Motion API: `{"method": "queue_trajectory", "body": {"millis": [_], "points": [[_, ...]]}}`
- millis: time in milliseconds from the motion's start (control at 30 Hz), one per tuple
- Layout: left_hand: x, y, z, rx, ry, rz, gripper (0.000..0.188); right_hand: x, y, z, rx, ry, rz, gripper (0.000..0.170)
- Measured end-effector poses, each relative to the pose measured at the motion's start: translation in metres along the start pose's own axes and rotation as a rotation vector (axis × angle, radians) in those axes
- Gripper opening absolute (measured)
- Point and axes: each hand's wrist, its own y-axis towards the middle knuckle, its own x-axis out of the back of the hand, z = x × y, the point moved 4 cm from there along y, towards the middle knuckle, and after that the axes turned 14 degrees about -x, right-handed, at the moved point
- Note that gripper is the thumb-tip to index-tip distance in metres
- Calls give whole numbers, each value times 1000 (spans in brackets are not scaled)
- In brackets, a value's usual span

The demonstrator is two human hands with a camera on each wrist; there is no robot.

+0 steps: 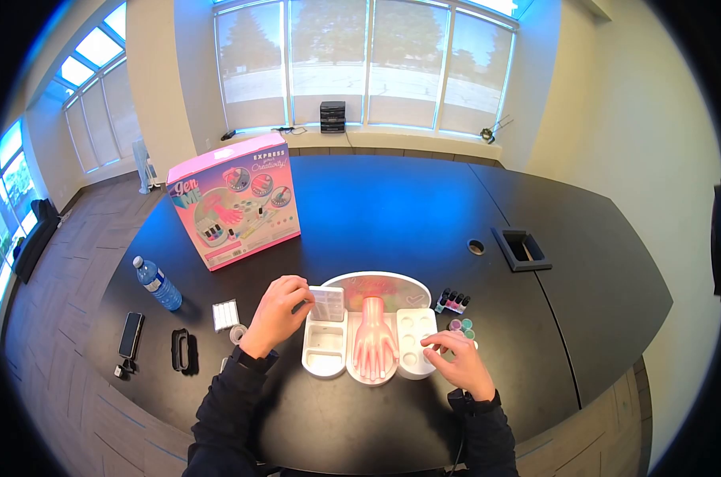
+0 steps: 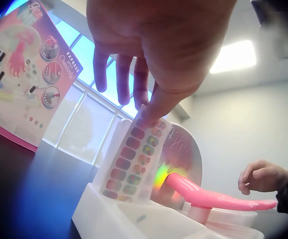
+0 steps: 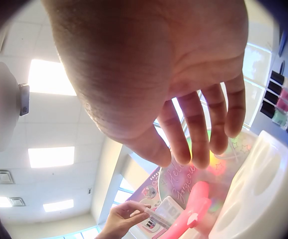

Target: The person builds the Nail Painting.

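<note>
With thumb and fingers, my left hand (image 1: 279, 314) pinches the top of a sheet of nail stickers (image 2: 132, 162). The sheet stands nearly upright at the back of the left compartment of a white manicure stand (image 1: 326, 370). Rows of pink, green and patterned nail shapes show on it in the left wrist view. A pink model hand (image 1: 374, 346) lies palm down in the stand's middle, in front of a mirror-like back panel (image 1: 392, 288). Over the right edge of the round-welled tray (image 1: 409, 319), my right hand (image 1: 462, 367) hovers with loosely bent fingers, holding nothing.
Nail polish bottles (image 1: 453, 300) and small coloured pots (image 1: 461, 327) stand right of the stand. On the left are a pink box (image 1: 237, 203), a water bottle (image 1: 158, 285), a phone (image 1: 131, 335), a black case (image 1: 181, 350) and a white pack (image 1: 225, 315).
</note>
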Motion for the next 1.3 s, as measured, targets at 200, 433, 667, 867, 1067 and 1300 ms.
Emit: {"method": "queue_trajectory", "body": {"millis": [200,433,667,867,1067,1300], "points": [[-10,-4,5,9,56,3,15,0,1,-1,8,-11,6,17],[-12,1,2,3,96,-16,17,1,0,1,3,-7,9,16],[-15,0,3,37,100,13,17,1,0,2,5,-5,6,16],[-5,1,0,28,125,-8,22,0,-1,1,11,-4,-3,16],[21,-7,9,132,136,-19,33,0,0,-1,18,12,-20,15],[55,-43,42,262,207,20,43,-1,0,-2,21,2,-19,15]]}}
